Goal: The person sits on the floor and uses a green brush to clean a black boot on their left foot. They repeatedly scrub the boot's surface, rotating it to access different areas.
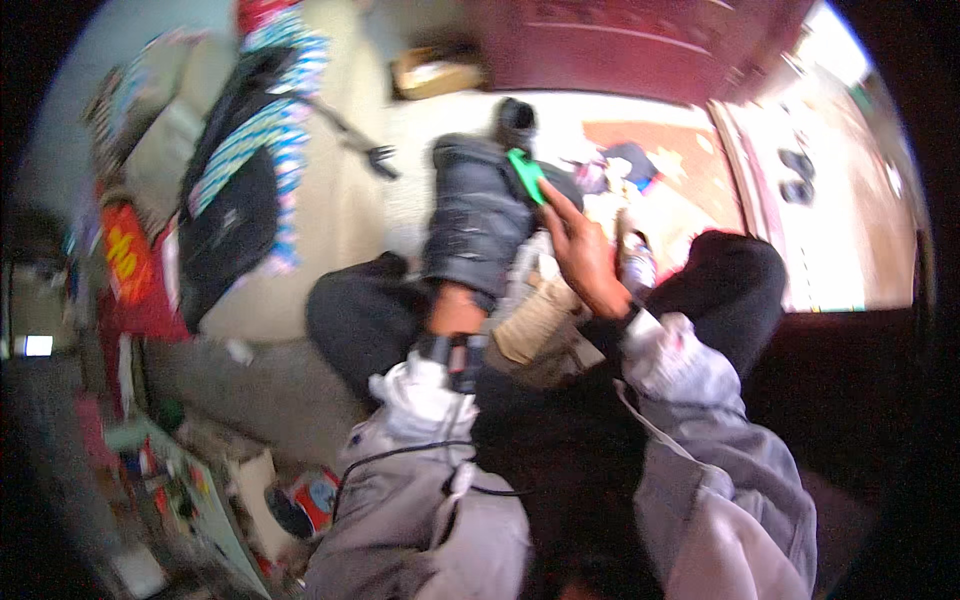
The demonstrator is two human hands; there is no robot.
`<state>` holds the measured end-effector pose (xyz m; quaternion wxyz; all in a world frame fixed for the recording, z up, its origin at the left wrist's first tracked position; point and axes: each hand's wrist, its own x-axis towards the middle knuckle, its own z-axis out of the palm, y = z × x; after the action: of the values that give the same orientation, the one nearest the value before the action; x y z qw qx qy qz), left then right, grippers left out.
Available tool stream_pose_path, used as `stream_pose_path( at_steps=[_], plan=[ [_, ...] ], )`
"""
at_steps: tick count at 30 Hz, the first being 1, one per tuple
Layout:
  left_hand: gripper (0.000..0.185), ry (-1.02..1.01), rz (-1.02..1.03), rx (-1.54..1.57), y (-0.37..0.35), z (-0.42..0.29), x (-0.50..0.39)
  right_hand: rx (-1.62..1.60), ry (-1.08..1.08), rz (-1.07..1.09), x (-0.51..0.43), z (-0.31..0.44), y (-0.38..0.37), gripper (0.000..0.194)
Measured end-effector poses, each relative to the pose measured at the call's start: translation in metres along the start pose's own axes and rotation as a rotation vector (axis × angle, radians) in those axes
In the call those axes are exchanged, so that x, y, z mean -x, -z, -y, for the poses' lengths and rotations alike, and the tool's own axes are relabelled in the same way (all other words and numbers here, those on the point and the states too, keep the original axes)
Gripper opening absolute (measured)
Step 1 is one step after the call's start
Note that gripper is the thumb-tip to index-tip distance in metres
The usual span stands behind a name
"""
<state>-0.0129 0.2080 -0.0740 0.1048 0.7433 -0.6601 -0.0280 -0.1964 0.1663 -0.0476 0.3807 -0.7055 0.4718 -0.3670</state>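
Observation:
My left hand (pixel 454 306) reaches into a black, padded item (pixel 480 214) that looks like a boot; only the wrist and heel of the hand show, and the fingers are hidden inside. To the right, my right hand (pixel 583 251) has its fingers on a flat green object (pixel 528 176), which lies against the black item's right side. Motion blur hides what kind of object it is. A dark rounded part (pixel 516 124) is seen at the far end of the black item. Below my right hand is a tan, box-like thing (pixel 532 319), between my knees.
A black bag (pixel 229 232) with a blue-and-white patterned cloth lies on the pale seat at left. An open cardboard box (pixel 439 79) stands beyond, by a dark red door (pixel 600 49). Dark shoes (pixel 796 176) are at far right. A cluttered green-edged shelf (pixel 202 495) is at lower left.

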Motion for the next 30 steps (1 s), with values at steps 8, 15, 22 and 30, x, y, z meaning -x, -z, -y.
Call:
stream_pose_path(
  at_steps=[8,15,22,30],
  plan=[
    [0.055,-0.09,-0.576,0.356,0.007,-0.012,-0.02,0.018,0.246,-0.027,0.019,0.015,0.006,0.043],
    [0.042,-0.119,-0.517,0.838,0.077,-0.043,-0.027,0.092,0.331,0.08,-0.02,0.035,0.038,0.045],
    [0.019,-0.219,-0.674,0.703,0.117,-0.042,-0.006,0.051,0.159,0.093,-0.011,0.033,0.036,0.04],
    [0.016,-0.089,-0.506,0.733,0.097,-0.043,0.001,0.057,0.465,0.07,-0.043,0.011,0.034,0.045]
  ],
)
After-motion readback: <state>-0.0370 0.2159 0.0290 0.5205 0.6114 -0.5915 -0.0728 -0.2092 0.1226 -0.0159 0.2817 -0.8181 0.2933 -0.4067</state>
